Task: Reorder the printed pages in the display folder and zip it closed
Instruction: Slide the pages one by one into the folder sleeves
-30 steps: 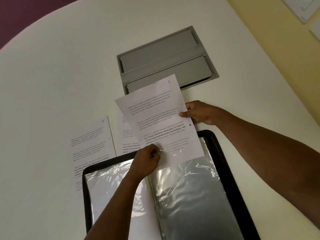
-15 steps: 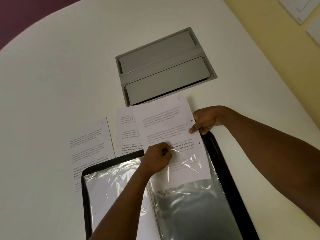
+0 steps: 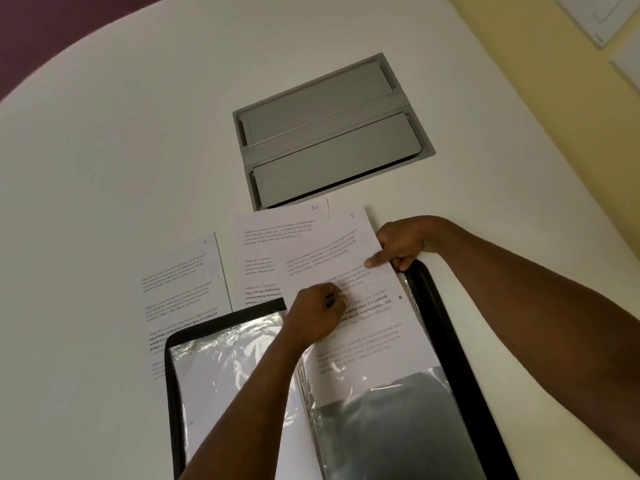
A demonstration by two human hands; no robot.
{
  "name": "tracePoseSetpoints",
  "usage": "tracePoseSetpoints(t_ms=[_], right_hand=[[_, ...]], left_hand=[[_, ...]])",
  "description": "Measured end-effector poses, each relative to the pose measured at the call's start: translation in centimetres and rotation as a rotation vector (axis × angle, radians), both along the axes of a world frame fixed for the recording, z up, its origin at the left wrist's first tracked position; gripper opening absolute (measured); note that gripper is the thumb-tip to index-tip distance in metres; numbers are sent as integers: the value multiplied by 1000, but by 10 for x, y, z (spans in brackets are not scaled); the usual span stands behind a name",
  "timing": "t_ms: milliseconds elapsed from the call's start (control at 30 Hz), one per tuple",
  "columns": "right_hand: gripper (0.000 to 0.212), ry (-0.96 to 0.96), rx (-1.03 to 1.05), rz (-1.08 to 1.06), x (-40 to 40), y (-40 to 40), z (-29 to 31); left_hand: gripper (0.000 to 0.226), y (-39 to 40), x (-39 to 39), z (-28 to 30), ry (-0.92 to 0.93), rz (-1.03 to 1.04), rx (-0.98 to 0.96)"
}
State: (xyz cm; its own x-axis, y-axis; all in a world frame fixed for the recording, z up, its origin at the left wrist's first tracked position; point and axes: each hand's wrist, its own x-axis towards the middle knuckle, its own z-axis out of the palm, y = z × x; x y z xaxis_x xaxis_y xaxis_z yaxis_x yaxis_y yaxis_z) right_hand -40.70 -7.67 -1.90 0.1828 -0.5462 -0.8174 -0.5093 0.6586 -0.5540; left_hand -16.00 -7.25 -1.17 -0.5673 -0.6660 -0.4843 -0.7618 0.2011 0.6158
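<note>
Right now I see the display folder [image 3: 446, 317] lying open on the white table [image 3: 104, 168], its black zip border framing clear plastic sleeves on both sides. My left hand [image 3: 317, 315] has its fingers curled together, pinching the top edge of the right-hand sleeve [image 3: 398, 410] near the spine. My right hand [image 3: 401, 247] pinches the right edge of a printed page [image 3: 363, 306], thumb on top of the paper, just above the folder's upper right corner. That page is partly inside the sleeve: its lower part sits under the plastic, its upper part sticks out over the table. Two more printed sheets lie flat on the table past the folder's top edge, one [image 3: 180, 285] on the left and one [image 3: 270, 251] partly under the held page. Beyond them, a grey hatch [image 3: 332, 133] is set into the table.
</note>
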Motion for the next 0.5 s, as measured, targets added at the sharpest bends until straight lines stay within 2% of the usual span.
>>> tracePoseSetpoints(t_ms=[67, 100, 200, 267, 300, 400, 467, 500], right_hand=[[42, 48, -147, -107, 5, 1, -5], [45, 91, -181, -78, 6, 1, -6], [50, 152, -34, 188, 5, 2, 0], [50, 139, 28, 213, 4, 1, 2], [51, 128, -19, 144, 6, 1, 0], [52, 177, -338, -135, 15, 1, -6], [46, 272, -457, -23, 19, 3, -4], [42, 289, -428, 111, 20, 3, -1]], left_hand=[[16, 1, 0, -1, 7, 2, 4], [15, 1, 0, -1, 12, 4, -1], [12, 2, 1, -1, 34, 10, 8], [11, 3, 1, 0, 40, 10, 22], [11, 3, 2, 0, 40, 5, 21], [11, 3, 1, 0, 52, 4, 18], [9, 3, 0, 1, 65, 13, 12], [9, 3, 1, 1, 69, 16, 6]])
